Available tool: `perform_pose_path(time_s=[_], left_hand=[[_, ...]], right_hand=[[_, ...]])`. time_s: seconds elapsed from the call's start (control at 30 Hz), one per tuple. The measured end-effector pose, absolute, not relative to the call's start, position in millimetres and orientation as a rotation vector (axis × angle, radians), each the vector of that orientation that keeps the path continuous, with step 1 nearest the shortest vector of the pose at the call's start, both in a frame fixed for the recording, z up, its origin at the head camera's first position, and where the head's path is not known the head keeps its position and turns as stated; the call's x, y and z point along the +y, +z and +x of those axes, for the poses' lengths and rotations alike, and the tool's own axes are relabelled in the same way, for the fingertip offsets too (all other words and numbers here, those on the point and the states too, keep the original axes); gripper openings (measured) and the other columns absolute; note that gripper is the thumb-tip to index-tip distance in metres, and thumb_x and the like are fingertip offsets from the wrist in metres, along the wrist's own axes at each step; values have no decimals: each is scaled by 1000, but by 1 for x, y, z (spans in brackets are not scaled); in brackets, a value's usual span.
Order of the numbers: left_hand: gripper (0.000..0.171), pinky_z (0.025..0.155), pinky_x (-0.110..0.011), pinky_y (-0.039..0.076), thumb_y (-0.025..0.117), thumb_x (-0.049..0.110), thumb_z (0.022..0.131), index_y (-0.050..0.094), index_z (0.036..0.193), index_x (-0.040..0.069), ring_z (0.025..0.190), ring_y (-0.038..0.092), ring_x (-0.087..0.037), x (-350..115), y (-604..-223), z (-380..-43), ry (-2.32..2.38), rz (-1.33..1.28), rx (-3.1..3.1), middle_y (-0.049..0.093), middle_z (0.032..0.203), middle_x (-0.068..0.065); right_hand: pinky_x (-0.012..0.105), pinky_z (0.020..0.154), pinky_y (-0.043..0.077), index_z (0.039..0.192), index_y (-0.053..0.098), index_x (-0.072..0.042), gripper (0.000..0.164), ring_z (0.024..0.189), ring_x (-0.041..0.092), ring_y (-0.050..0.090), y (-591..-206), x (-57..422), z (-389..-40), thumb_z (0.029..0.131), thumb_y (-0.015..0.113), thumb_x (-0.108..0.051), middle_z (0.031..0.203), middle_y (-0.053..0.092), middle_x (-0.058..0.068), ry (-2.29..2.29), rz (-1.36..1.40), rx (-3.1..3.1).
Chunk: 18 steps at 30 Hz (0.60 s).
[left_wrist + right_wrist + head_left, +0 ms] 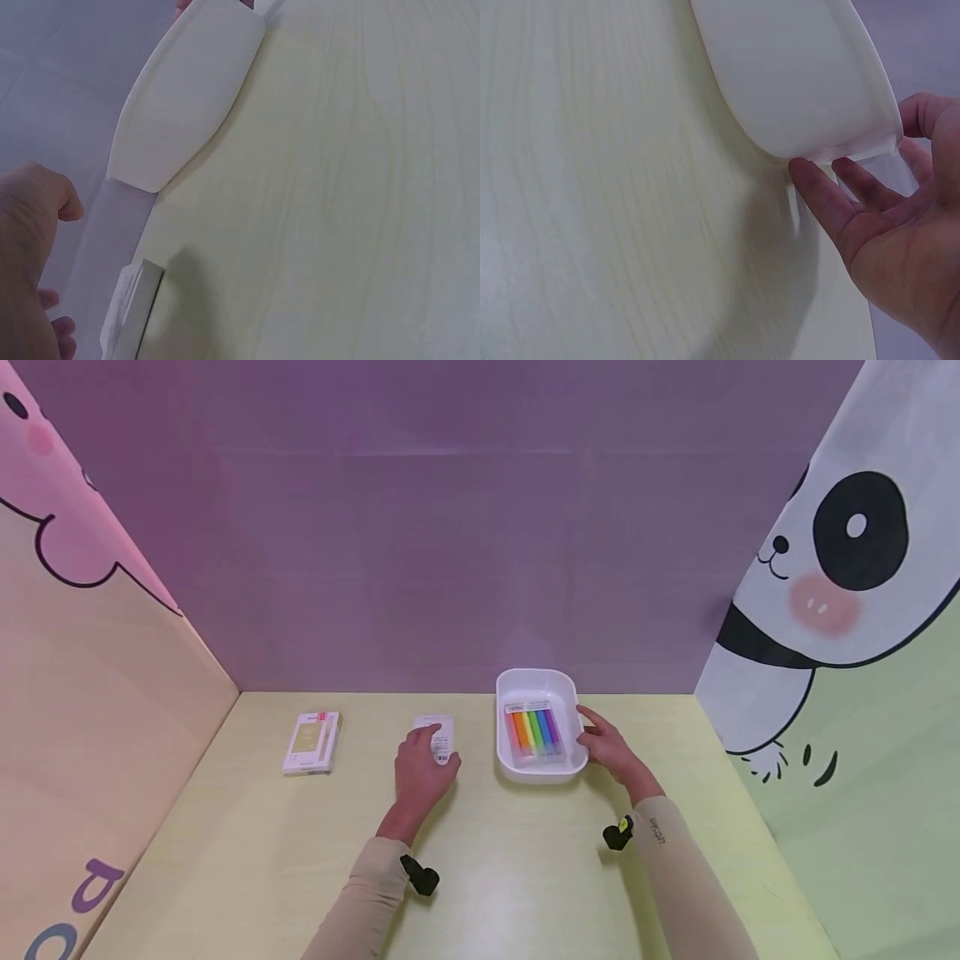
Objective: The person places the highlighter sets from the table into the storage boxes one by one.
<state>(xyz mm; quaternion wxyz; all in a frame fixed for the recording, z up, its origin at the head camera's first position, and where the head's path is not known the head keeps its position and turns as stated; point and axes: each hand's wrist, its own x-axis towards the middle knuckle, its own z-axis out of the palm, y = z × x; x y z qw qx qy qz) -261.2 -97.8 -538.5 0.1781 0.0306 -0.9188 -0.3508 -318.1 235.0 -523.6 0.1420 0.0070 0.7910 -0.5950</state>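
Note:
A white plastic tray (542,774) stands near the back of the table, with a clear pack of rainbow-coloured pens (534,731) lying in it. My right hand (611,747) is at the tray's right side, its spread fingertips (810,176) touching the outer wall. Left of the tray lies a small white box (444,739) with printed text. Over its near left part is my left hand (426,772), thumb and fingers apart. In the left wrist view the box (133,307) shows edge-on beside that hand, with a gap between it and the thumb.
A pink and white box (311,743) with a gold panel lies farther left on the pale wooden table (480,877). A purple panel (465,527) stands behind the table's back edge, and printed side panels flank it.

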Motion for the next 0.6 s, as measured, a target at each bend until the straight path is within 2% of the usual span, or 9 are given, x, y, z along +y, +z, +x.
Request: perform_pose_path(time_s=[0.3, 0.6], left_hand=[[81, 91, -56, 38, 73, 40, 76, 40, 143, 9, 114, 44, -43, -99, -546, -260, -970, 189, -2698, 43, 134, -21], [100, 93, -58, 39, 74, 54, 72, 27, 148, 9, 116, 40, -45, -95, -547, -260, -956, 323, -2809, 35, 139, -23]], right_hand=[[45, 90, 50, 155, 26, -21, 65, 123, 42, 47, -523, 234, -317, 96, 48, -6, 147, 34, 27, -1721, 47, 2288], [44, 87, 51, 155, 26, -22, 66, 120, 39, 50, -522, 231, -315, 94, 48, -7, 146, 36, 26, -1718, 44, 2302]])
